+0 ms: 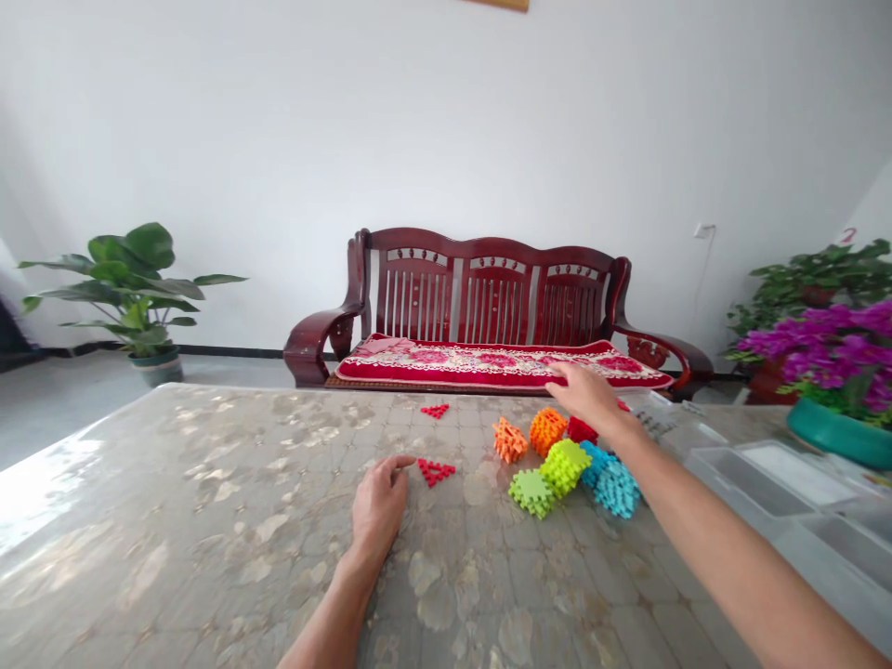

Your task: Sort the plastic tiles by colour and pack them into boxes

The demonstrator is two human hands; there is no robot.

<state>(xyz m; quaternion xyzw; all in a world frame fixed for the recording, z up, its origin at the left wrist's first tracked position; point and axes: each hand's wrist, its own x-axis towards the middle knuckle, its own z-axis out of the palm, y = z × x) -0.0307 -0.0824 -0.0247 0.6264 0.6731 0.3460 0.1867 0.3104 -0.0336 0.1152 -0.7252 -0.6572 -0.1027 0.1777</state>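
A notched, hollow red triangle is set just right of the left hand, whose grip cannot be told; the right hand is extended farther off, fingers parted. Beyond both, the flower-patterned table is backed by a carved bench.

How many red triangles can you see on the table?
2. One red triangle is right beside the left hand's fingertips; the second lies beyond it, near the far edge of the table. The right arm may hide more.
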